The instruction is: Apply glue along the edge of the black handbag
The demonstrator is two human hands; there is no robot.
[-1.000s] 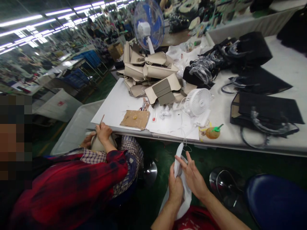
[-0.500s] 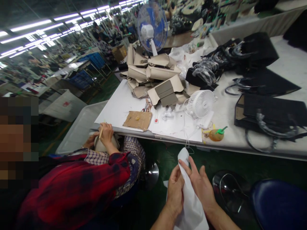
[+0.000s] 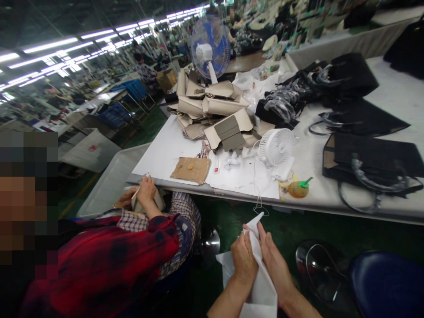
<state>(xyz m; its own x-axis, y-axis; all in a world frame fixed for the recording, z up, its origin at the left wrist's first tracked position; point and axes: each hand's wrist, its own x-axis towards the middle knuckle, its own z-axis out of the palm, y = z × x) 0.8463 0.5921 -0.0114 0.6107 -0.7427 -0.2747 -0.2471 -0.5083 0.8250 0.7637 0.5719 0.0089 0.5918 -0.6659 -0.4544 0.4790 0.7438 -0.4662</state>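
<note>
**Two hands on one white cloth below a crowded worktable**

One long white table [image 3: 391,92] runs across the view. On its right side lie at least three black bags [image 3: 374,157] with looped handles. Toward the far end sits one heap of beige bag panels [image 3: 212,104], too overlapped to count. Two fans stand on the table: one blue-bladed pedestal fan [image 3: 210,44] behind the heap, and one small white desk fan [image 3: 276,146] near the front edge. One brown cardboard piece [image 3: 191,169] lies flat just left of the white fan, and one small orange bottle with a green cap [image 3: 299,187] rests at the table's front edge.

At the left sits one co-worker in a red plaid sleeve [image 3: 109,256], holding one thin stick in a hand [image 3: 145,191].

Low in the middle, in front of the table edge and above the green floor, the left hand [image 3: 243,263] and right hand [image 3: 274,265] both clasp one white cloth [image 3: 261,287]. Fingers are closed on the fabric from either side, its pointed corner poking up above the fingertips.
</note>
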